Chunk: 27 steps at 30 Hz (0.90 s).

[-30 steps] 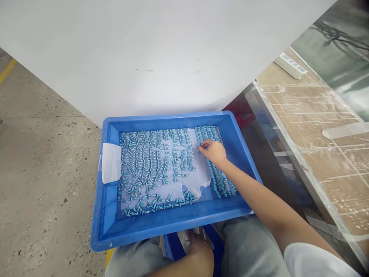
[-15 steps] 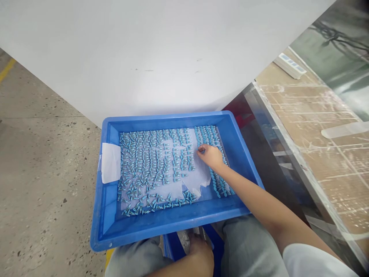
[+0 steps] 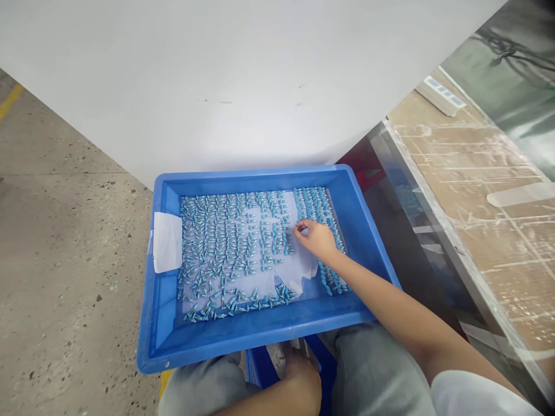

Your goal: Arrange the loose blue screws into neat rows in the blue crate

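A blue plastic tray (image 3: 160, 312) rests on my knees. Inside lies a clear sheet (image 3: 299, 266) covered with rows of several small blue parts (image 3: 221, 237). A separate strip of blue parts (image 3: 318, 202) runs along the tray's right side. My right hand (image 3: 316, 238) reaches into the tray, its fingertips pinched together at the right end of the rows, beside the strip. What the fingers pinch is too small to name. My left hand (image 3: 299, 375) sits low between my knees under the tray's front edge, its fingers hidden.
A white label (image 3: 167, 242) is stuck on the tray's left wall. A large white panel (image 3: 225, 75) stands behind the tray. To the right is a scratched brown worktop (image 3: 477, 190) under plastic film. Speckled concrete floor (image 3: 65, 242) lies to the left.
My right hand has slid a little left and down, from the strip towards the ends of the rows. The left hand has stayed where it was.
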Available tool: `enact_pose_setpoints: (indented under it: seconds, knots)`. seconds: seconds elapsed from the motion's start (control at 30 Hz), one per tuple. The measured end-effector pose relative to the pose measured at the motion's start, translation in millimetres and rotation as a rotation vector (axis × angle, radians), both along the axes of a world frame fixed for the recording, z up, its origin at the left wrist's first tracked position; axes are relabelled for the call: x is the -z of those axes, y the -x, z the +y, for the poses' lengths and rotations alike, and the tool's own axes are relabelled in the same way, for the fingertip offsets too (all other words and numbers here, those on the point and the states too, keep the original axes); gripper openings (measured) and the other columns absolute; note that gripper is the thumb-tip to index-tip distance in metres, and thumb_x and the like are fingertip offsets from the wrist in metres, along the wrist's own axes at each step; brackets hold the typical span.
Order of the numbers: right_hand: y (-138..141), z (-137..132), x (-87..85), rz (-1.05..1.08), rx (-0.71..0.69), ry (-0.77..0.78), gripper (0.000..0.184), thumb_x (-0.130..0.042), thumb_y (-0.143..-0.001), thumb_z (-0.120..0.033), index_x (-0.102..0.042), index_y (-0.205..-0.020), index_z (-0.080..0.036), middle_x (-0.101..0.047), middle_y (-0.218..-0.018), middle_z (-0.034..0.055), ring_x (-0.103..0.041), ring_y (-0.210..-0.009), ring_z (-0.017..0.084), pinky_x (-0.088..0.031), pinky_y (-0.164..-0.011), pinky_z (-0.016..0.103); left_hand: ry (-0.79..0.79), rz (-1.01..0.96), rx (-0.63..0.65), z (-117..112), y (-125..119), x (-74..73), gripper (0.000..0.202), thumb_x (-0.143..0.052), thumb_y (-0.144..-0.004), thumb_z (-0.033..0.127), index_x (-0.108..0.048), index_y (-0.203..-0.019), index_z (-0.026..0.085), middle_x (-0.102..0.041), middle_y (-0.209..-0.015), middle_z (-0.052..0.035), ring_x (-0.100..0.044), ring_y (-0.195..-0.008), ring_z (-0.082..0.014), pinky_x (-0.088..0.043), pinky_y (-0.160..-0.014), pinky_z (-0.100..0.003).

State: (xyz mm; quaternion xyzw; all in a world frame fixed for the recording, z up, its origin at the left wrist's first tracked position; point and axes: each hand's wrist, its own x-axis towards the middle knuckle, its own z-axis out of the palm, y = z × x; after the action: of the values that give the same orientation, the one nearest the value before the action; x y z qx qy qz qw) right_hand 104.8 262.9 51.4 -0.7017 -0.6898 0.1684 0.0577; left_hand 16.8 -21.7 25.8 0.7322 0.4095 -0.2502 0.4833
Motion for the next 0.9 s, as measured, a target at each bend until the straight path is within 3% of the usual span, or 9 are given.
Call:
enact_pose_setpoints:
  seconds: [0.1, 0.17, 0.33, 0.47, 0.6, 0.73, 0.9]
  knots:
    - [11, 0, 2.3, 0.04, -0.008, 0.016, 0.03, -0.061, -0.087, -0.053, -0.07, -0.102, -0.028, -0.076, -0.096, -0.0019, -0.07, -0.088, 0.018, -0.048, -0.073, 0.025, 0.072, 0.071, 0.185, 6, 2, -9.3, 0.076, -0.07, -0.072, 0.016, -0.05, -0.144, 0.006, -0.047, -0.148, -0.0244, -0.043, -0.138, -0.0434, -0.029, -0.116, -0.061]
    - [20, 4, 4.2, 0.055, -0.01, 0.024, 0.032, -0.063, -0.086, -0.055, -0.07, -0.099, -0.028, -0.076, -0.093, -0.0025, -0.07, -0.087, 0.017, -0.048, -0.072, 0.025, 0.08, 0.094, 0.23, 10, 3, -14.9, 0.082, -0.071, -0.071, 0.016, -0.045, -0.147, 0.007, -0.044, -0.151, -0.0237, -0.041, -0.139, -0.0431, -0.027, -0.117, -0.061]
    - [35, 16, 8.1, 0.051, -0.021, 0.047, 0.018, -0.067, -0.082, -0.04, -0.071, -0.093, -0.027, -0.076, -0.091, -0.0032, -0.07, -0.086, 0.017, -0.047, -0.071, 0.025, 0.083, 0.082, 0.177, 16, 4, -22.2, 0.084, -0.073, -0.068, 0.013, -0.047, -0.147, 0.009, -0.046, -0.149, -0.0226, -0.042, -0.139, -0.0431, -0.028, -0.116, -0.06]
    - [26, 14, 6.9, 0.036, -0.012, 0.047, 0.016, -0.067, -0.08, -0.035, -0.072, -0.094, -0.027, -0.076, -0.091, -0.0025, -0.069, -0.087, 0.017, -0.048, -0.072, 0.025, 0.081, 0.058, 0.111, 14, 5, -23.0, 0.087, -0.077, -0.062, 0.01, -0.05, -0.145, 0.013, -0.05, -0.147, -0.0224, -0.045, -0.136, -0.0451, -0.028, -0.115, -0.062]
    - [4, 4, 3.5, 0.012, 0.029, 0.026, 0.015, -0.066, -0.08, -0.036, -0.072, -0.091, -0.026, -0.076, -0.092, -0.0015, -0.07, -0.086, 0.018, -0.049, -0.074, 0.026, 0.021, 0.086, 0.121, 9, 5, -22.6, 0.079, -0.074, -0.068, 0.012, -0.053, -0.144, 0.016, -0.051, -0.146, -0.02, -0.049, -0.133, -0.0421, -0.027, -0.113, -0.059]
    - [-16, -2, 4.5, -0.01, 0.071, -0.014, 0.018, -0.064, -0.083, -0.039, -0.073, -0.092, -0.026, -0.076, -0.094, -0.0006, -0.07, -0.086, 0.019, -0.05, -0.078, 0.028, 0.064, 0.094, 0.185, 10, 5, -22.8, 0.081, -0.074, -0.069, 0.016, -0.049, -0.146, 0.011, -0.048, -0.148, -0.0213, -0.046, -0.135, -0.0413, -0.027, -0.114, -0.057]
    - [-23, 0, 12.3, -0.017, 0.094, -0.044, 0.02, -0.063, -0.084, -0.041, -0.073, -0.093, -0.027, -0.076, -0.092, -0.001, -0.07, -0.084, 0.02, -0.05, -0.078, 0.029, 0.073, 0.074, 0.156, 14, 6, -25.2, 0.083, -0.074, -0.066, 0.013, -0.05, -0.146, 0.014, -0.049, -0.148, -0.0184, -0.043, -0.138, -0.0422, -0.027, -0.117, -0.059]
